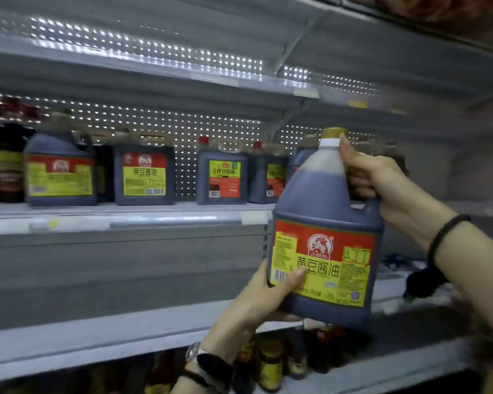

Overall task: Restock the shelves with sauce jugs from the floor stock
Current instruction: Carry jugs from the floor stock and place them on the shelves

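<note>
At middle shelf (125,220), sauce jug (322,223) grasped for placing: right hand (382,180) on handle, left hand (268,291) under base; set-down beside shelved jugs (144,174) required.

Grey metal shelves (182,207) run across the view in tiers, backed by a perforated panel (182,132) that catches bright glints of light. Pale price strips (154,220) line the shelf edges, and a small yellow tag (357,103) sits on the upper edge.
</note>
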### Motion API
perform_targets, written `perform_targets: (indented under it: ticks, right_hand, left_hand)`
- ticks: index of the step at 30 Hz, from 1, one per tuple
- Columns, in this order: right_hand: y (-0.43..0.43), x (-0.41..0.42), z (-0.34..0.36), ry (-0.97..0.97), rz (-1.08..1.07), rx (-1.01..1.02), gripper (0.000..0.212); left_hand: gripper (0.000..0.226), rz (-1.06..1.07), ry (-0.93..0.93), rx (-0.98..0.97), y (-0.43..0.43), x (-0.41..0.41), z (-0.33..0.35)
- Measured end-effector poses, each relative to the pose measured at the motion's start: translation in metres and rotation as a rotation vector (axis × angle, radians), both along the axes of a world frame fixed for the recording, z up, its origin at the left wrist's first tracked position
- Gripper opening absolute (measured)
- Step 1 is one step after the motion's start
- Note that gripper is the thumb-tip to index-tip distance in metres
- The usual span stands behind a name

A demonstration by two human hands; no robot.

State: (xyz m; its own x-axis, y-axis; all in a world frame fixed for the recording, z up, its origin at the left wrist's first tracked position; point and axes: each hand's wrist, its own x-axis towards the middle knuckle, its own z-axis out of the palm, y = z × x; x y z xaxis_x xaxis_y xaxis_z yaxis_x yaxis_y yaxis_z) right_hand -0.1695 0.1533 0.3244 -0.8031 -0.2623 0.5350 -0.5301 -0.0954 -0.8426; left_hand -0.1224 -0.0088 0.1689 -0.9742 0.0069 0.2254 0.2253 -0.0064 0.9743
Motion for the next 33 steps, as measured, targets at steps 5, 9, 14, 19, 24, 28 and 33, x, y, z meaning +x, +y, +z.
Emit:
perform_targets:
  ticks: [5,9,14,19,24,28,33]
  right_hand:
    - [0.026,-0.026,-0.002,-0.035,0.109,-0.01,0.048]
    - [0.064,-0.044,-0.01,-0.036,0.195,0.026,0.046]
    - [0.13,-0.061,-0.019,-0.073,0.231,0.022,0.057]
    - [0.207,-0.085,-0.022,-0.073,0.14,0.005,0.046]
    - [0.274,-0.119,-0.014,-0.064,0.019,0.046,0.046]
    - [0.321,-0.154,-0.008,-0.073,-0.073,0.004,0.036]
    - [0.372,-0.204,0.004,-0.028,-0.169,-0.032,0.032]
  left_hand:
    - [0.066,0.135,-0.004,0.016,0.036,-0.003,-0.001]
    - [0.064,0.198,-0.023,0.045,0.082,-0.006,-0.008]
    - [0.057,0.232,-0.04,0.078,0.152,-0.025,-0.019]
    - [0.038,0.142,-0.072,0.12,0.22,-0.066,-0.02]
    - [0.046,0.017,-0.099,0.122,0.283,-0.116,-0.017]
    - [0.066,-0.084,-0.101,0.101,0.319,-0.171,-0.008]
    - [0.068,-0.217,-0.084,0.084,0.363,-0.244,0.007]
